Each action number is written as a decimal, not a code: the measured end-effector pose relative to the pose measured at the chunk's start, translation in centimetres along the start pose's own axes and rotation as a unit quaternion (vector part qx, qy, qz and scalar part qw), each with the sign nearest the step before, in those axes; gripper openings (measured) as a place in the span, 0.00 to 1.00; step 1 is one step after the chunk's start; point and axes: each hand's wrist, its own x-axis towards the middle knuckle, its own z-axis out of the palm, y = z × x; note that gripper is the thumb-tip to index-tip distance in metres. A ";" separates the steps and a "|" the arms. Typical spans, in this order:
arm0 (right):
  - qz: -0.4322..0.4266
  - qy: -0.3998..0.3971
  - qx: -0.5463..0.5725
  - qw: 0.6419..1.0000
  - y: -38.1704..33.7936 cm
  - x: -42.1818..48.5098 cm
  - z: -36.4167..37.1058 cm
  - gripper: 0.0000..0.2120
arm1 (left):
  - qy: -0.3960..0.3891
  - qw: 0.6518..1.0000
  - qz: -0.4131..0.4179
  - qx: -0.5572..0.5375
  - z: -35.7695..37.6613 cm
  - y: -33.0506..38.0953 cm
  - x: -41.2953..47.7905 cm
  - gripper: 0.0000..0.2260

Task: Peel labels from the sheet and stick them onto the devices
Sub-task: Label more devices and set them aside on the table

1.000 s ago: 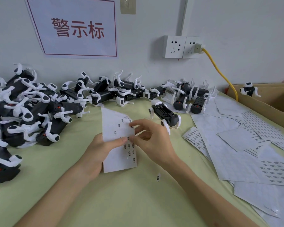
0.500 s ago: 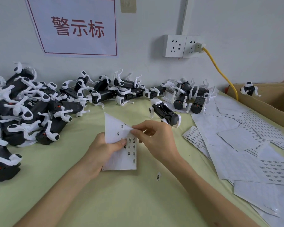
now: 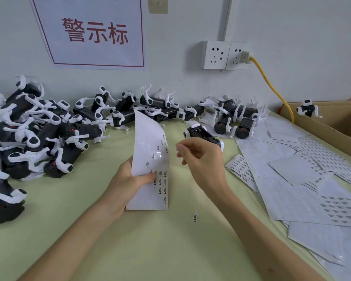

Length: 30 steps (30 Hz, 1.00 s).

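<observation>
heap of black plastic devices with white legs is piled on the left of the pale green table. the left hand grips the white paper label sheet at its left edge, thumb curled over the front onto the printed labels, fingers behind. the sheet stands up, bottom edge on the table, top curling back. the right hand hangs just right of the sheet, not touching it, with thumb and forefinger tips pinched together and the other fingers curled. can't tell if a label's in that pinch, too small. one lone black and white device sits right behind that hand. a small loose label lies on the table below it. further right there's a spread of white backing sheets.
</observation>
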 end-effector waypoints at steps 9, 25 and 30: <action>-0.013 -0.032 -0.019 0.999 -0.1 -0.2 0.2 0.18 | 0.199 0.947 0.138 0.211 -0.5 -1.2 1.0 0.36; -0.049 -0.162 -0.039 0.985 0.2 -1.1 0.9 0.21 | 0.102 0.918 0.297 0.243 0.1 -0.1 -0.3 0.07; -0.058 -0.184 -0.075 0.978 0.5 -1.1 1.0 0.21 | 0.107 0.893 0.314 0.303 0.2 -0.2 -0.3 0.07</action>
